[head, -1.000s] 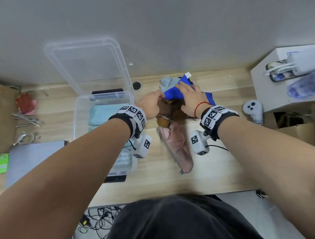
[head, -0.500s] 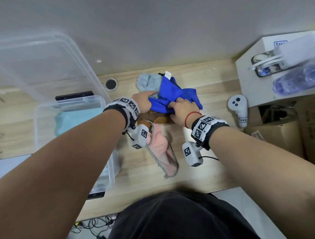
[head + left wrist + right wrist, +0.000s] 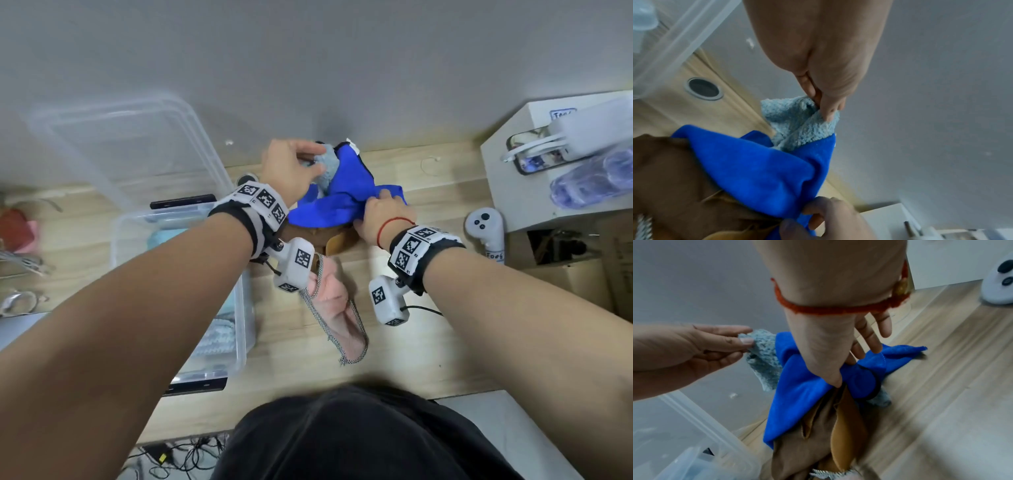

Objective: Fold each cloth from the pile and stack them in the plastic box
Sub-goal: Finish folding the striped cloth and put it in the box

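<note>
A pile of cloths lies at the back of the wooden desk. My left hand [image 3: 317, 160] pinches a corner of the fluffy grey-blue cloth [image 3: 328, 173] and holds it up near the wall; the pinch [image 3: 824, 105] shows clearly in the left wrist view. My right hand [image 3: 378, 209] pinches a fold of the bright blue cloth [image 3: 346, 195], its outer fingers [image 3: 873, 335] held straight. A brown cloth [image 3: 308, 236] lies under the blue one, and a pink cloth [image 3: 337, 308] trails toward me. The clear plastic box [image 3: 241, 342] stands at the left with folded cloths [image 3: 164, 236] inside.
The box's clear lid [image 3: 130, 147] leans against the wall behind it. A white controller [image 3: 484, 226] and a white case [image 3: 534, 185] with a bottle stand at the right. A cable hole [image 3: 248, 178] sits by the pile. A laptop [image 3: 20, 329] lies at the left.
My left hand left the blue cloth, took the grey-blue cloth by a corner and lifted it up and back. My right hand stayed gripping the blue cloth.
</note>
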The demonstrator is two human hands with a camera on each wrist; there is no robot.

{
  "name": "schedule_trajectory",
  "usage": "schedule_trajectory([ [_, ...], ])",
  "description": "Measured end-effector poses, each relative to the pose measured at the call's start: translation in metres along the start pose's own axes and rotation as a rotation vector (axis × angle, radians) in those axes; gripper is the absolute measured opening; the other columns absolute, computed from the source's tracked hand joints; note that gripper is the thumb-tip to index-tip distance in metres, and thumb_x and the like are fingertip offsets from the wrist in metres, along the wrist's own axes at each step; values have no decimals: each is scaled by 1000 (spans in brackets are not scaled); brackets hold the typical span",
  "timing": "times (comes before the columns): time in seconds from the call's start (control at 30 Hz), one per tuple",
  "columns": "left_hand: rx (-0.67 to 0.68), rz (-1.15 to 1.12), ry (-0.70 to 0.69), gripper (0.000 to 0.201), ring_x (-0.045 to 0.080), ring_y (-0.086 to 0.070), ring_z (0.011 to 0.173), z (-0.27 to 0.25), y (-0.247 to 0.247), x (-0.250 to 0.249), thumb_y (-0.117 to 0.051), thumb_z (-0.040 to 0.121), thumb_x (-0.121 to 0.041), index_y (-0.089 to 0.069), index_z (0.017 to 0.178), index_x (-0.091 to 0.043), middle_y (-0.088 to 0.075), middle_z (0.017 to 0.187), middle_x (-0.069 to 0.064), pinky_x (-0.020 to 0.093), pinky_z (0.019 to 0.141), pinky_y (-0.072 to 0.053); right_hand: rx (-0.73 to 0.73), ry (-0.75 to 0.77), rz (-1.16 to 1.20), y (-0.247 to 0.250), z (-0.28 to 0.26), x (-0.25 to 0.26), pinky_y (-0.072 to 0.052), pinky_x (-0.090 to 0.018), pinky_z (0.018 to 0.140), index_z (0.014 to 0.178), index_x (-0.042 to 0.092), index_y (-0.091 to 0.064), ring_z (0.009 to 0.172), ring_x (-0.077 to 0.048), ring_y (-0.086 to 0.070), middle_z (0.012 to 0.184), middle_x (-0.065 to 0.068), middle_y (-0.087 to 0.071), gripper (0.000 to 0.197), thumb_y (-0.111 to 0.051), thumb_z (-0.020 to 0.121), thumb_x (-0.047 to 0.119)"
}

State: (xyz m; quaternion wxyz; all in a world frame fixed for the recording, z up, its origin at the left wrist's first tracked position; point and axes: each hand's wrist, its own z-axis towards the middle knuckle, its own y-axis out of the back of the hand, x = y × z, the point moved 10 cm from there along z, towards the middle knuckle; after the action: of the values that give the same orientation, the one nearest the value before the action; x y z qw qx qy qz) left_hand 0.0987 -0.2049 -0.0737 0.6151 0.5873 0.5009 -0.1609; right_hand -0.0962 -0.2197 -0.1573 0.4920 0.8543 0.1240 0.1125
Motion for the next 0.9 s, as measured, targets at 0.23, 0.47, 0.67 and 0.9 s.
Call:
schedule_trajectory([
  [0.23,-126,-176,-180,18,6,-66,72,-17,58,-83,-69,79,-8,-75,85,-24,-72,80,-11,24,79,-56,-402,68,344,89,-24,6,-48,-42,76,136,19,-30,98,-37,-57,126,-12,-42,67,-64,79,27],
  [0.47,-249,-180,-227,31,12,-58,62,-48,98,-113,-56,81,-4,-64,70,-32,-67,78,-6,30,67,-54,-299,119,238,115,-35,28,-48,-42,92,120,20,-59,105,-38,-52,122,-12,-40,42,-51,84,40],
  [0.67,-253,-237,-267,33,15,-50,66,-83,118,-141,-50,82,2,-61,74,-27,-62,75,-9,24,65,-45,-246,247,459,120,-58,36,-47,-43,97,146,22,-24,112,-33,-54,138,-14,-35,86,-74,77,36],
  [0.9,49,-79,-278,34,4,-43,48,-134,95,-179,-38,82,5,-63,87,-17,-54,67,-5,19,50,-35,-251,591,471,157,-128,87,-40,-29,97,148,16,-25,119,-25,-48,143,-8,-33,90,-76,74,15],
])
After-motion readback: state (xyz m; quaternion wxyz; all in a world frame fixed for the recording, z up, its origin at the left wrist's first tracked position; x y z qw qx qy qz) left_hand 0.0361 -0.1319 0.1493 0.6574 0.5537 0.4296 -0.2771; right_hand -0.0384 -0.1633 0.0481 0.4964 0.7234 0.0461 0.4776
